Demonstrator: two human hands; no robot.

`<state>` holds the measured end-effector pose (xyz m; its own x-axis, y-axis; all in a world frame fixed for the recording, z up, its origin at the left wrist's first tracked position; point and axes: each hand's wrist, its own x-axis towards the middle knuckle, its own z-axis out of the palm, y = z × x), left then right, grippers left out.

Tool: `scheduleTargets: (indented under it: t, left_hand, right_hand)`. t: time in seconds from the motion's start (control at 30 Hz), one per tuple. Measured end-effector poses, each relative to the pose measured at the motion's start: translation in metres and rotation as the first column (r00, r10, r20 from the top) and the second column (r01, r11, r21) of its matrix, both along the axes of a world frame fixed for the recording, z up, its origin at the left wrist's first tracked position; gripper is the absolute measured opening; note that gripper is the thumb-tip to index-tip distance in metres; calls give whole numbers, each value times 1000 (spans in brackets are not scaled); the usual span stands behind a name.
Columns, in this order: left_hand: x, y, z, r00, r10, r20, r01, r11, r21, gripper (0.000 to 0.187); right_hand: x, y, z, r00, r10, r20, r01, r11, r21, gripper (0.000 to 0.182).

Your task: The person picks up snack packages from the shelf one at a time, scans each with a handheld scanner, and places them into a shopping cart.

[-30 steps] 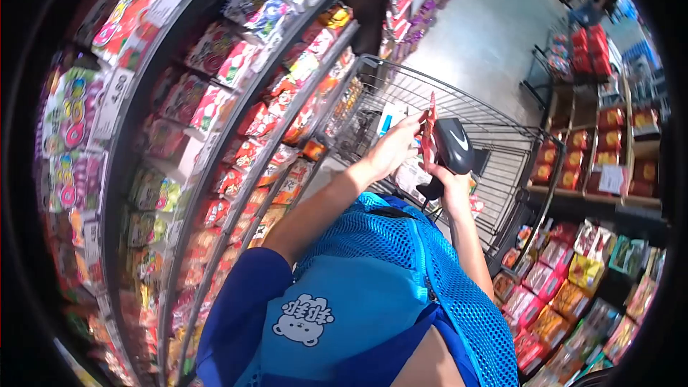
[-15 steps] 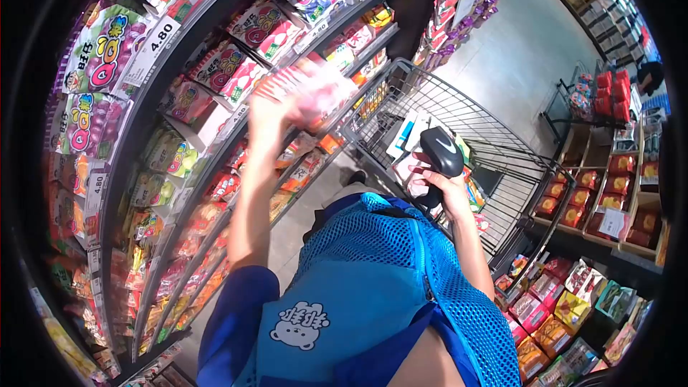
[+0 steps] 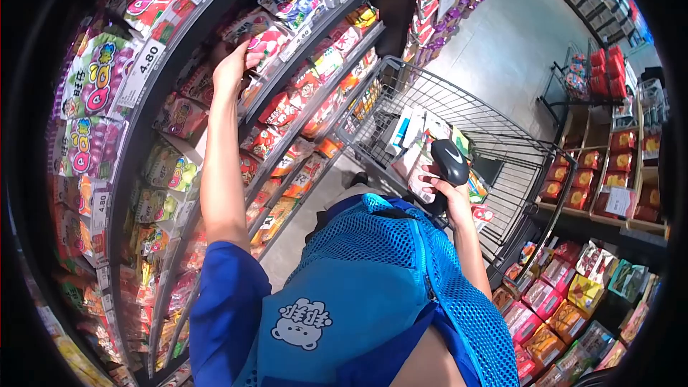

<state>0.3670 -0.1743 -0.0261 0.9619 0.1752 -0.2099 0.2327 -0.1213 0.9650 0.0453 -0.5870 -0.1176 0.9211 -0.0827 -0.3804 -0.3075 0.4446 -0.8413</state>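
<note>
At the candy shelf on the left, my left hand (image 3: 233,70) is closed on a pink and red bag of gummy candy (image 3: 266,44), its fingers over the near side of the bag. The bag lies among similar bags in that row, and part of it is behind my fingers. My right hand (image 3: 451,197) grips a black barcode scanner (image 3: 450,163) by its handle, in front of my body and over the near side of a wire shopping cart (image 3: 494,125). White and coloured packages (image 3: 416,132) lie in the cart below the scanner.
Tiered shelves of candy bags with price labels (image 3: 147,61) curve along my left. Wooden bins of red packages (image 3: 588,165) and a rack of bright packets (image 3: 552,294) stand on the right. Grey floor (image 3: 502,36) runs beyond the cart.
My left hand, blurred with a pink bag over the lower shelf before, has moved up and left to the row of gummy bags. The scanner has shifted slightly right and down.
</note>
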Motion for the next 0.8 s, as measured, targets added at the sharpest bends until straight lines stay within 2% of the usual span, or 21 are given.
scheduleTargets:
  t: [0.07, 0.1, 0.13, 0.17, 0.2, 0.27, 0.3, 0.33, 0.4, 0.47, 0.5, 0.53, 0.6, 0.63, 0.67, 0.7, 0.73, 0.77, 0.8]
  left_hand:
    - [2, -1, -6, 997, 74, 6, -73, 994, -76, 41]
    - [-10, -9, 4, 997, 77, 17, -77, 997, -13, 40]
    - [-35, -27, 32, 994, 94, 46, -105, 929, 354, 48]
    - [-57, -47, 60, 984, 119, 132, -177, 603, 778, 57]
    - [-52, -34, 35, 910, 127, 394, -405, 463, 788, 61]
    - [-64, -49, 34, 802, -70, 593, -528, 380, 759, 50]
    - [-71, -57, 33, 727, -171, 665, -593, 332, 734, 51]
    - [-64, -51, 22, 756, -305, 579, -420, 453, 786, 52]
    - [-55, -43, 14, 903, -386, 190, -124, 191, 974, 50]
    - [-60, -62, 25, 857, -358, 369, -286, 265, 921, 45]
    - [-55, -63, 24, 728, -469, 500, -408, 290, 866, 40]
    - [-62, -86, 26, 612, -503, 610, -467, 393, 792, 36]
    - [-75, -138, 7, 599, -439, 669, -274, 673, 687, 33]
    - [-103, -185, 4, 757, -422, 499, -190, 589, 785, 28]
    - [-100, -206, -35, 733, -491, 471, 165, 800, 577, 25]
    - [-124, -246, -56, 741, -598, 304, 298, 699, 651, 24]
    - [-138, -276, -87, 618, -746, 248, 507, 619, 600, 25]
    - [-152, -303, -134, 544, -839, 22, 729, 485, 483, 26]
    - [-179, -331, -177, 409, -908, -85, 878, 367, 308, 27]
  right_hand:
    - [-7, -3, -1, 1000, -17, -12, 17, 999, -38, 50]
    - [-11, -4, -4, 1000, -28, -14, 27, 999, -34, 51]
    - [-14, -5, -3, 999, -30, -23, 29, 999, -38, 52]
    - [-17, -6, -3, 998, -59, -20, 59, 998, -21, 45]
    - [-20, -10, -3, 994, -108, -21, 108, 994, -12, 39]
    - [-31, -19, -16, 988, -121, -97, 117, 992, -42, 36]
    - [-37, -20, -25, 988, -129, -89, 122, 989, -82, 35]
    - [-43, -23, -32, 989, -128, -78, 118, 986, -120, 33]
    - [-56, -26, -39, 993, -99, -58, 84, 971, -222, 36]
    - [-76, -24, -51, 991, -134, 1, 120, 890, -440, 43]
    - [-86, -25, -57, 991, -115, -65, 75, 899, -432, 47]
    - [-96, -25, -55, 982, -187, -19, 160, 882, -444, 48]
    - [-119, -20, -50, 947, -312, 79, 312, 829, -465, 49]
    - [-132, -19, -50, 935, -355, 14, 324, 835, -445, 53]
    - [-147, -18, -51, 916, -398, -43, 330, 812, -482, 53]
    - [-163, -19, -52, 892, -442, -97, 334, 788, -518, 53]
    - [-176, -18, -53, 862, -484, -151, 332, 763, -556, 52]
    - [-189, -20, -48, 822, -546, -164, 379, 738, -559, 50]
    - [-201, -22, -41, 777, -605, -176, 424, 708, -565, 48]
